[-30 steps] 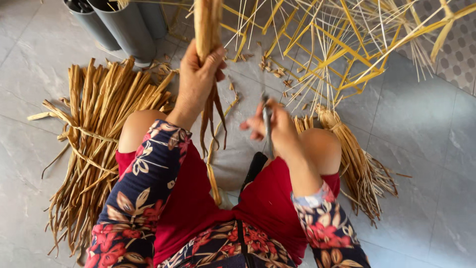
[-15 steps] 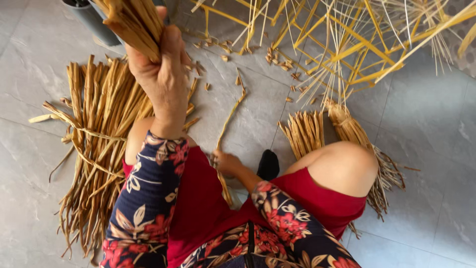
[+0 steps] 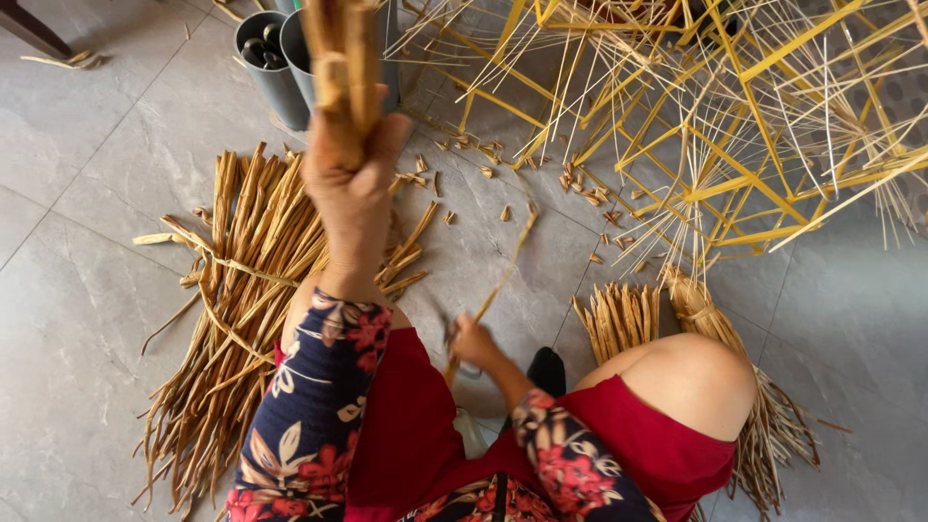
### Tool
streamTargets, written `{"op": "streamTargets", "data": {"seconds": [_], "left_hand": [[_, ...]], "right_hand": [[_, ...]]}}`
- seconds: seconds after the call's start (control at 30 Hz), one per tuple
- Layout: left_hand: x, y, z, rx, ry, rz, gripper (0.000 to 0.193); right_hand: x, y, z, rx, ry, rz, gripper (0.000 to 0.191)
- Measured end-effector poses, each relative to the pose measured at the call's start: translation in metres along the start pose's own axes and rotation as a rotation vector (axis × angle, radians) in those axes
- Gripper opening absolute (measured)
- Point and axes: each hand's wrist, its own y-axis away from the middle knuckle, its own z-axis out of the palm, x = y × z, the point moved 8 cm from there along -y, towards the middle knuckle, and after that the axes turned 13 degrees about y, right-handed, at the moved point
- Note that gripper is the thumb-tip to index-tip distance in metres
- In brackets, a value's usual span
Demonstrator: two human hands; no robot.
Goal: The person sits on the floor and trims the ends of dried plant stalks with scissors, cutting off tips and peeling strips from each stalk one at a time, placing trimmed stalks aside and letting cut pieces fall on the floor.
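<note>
Fingers of left hand (image 3: 353, 179) clamped round raised bundle of cane strips (image 3: 343, 58); right hand (image 3: 474, 343), low between knees, closed on thin strip (image 3: 498, 280). We logged tied sheaf (image 3: 242, 309) on floor (image 3: 87, 290) at left, cut chips (image 3: 503, 213) scattered, yellow frame (image 3: 735, 126) partly woven, many stakes loose.

Grey tiled floor (image 3: 87, 319), daylit

Left hand (image 3: 353, 179) raised high, grip clenched; right hand (image 3: 474, 343) low between the knees, fingers curled.
</note>
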Motion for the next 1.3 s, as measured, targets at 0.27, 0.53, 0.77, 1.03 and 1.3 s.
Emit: {"op": "streamTargets", "data": {"seconds": [0.27, 0.53, 0.77, 1.03, 1.3], "left_hand": [[-0.026, 0.026, 0.022, -0.165, -0.052, -0.268, 0.013], [-0.060, 0.133, 0.132, -0.501, 0.149, -0.600, 0.026], [-0.070, 0.118, 0.121, -0.437, 0.122, -0.683, 0.021], [-0.080, 0.145, 0.128, -0.532, 0.129, -0.831, 0.024], [-0.087, 0.144, 0.124, -0.475, 0.083, -0.865, 0.019]], "right_hand": [[-0.028, 0.038, -0.192, -0.018, -1.326, -0.285, 0.021], [-0.030, 0.066, -0.245, 0.247, -1.098, -0.280, 0.030], [-0.034, 0.104, -0.282, 0.529, -0.832, -0.395, 0.030], [-0.049, 0.134, -0.293, 0.770, -0.713, -0.563, 0.042], [-0.044, 0.128, -0.294, 0.661, -0.908, -0.583, 0.044]]}}
